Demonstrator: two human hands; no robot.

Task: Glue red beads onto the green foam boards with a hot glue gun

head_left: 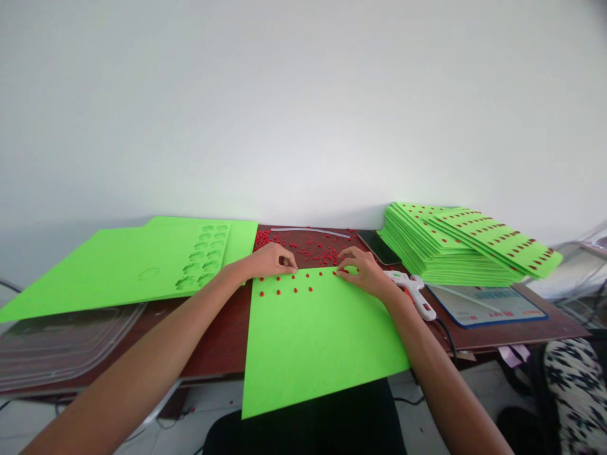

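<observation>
A green sheet (322, 341) lies over the table's front edge, with red pieces (278, 292) in two rows near its far edge. My left hand (272, 259) is at the sheet's far left part, fingers curled together, their tips by a red piece in the far row; what they hold, if anything, is too small to tell. At the far right part, my right hand (359, 270) has its thumb and forefinger closed around a red piece (334, 273) at the end of that row. Beyond the sheet, loose red pieces (327, 255) are scattered on the brown table (213, 344).
Large green sheets (118, 259) lie at the left above a clear plastic lid (66, 341). At the right are a stack of green sheets (427, 253), a white glue gun (420, 297) with a cord, a dark phone-like slab (378, 248) and a blue-edged board (493, 306).
</observation>
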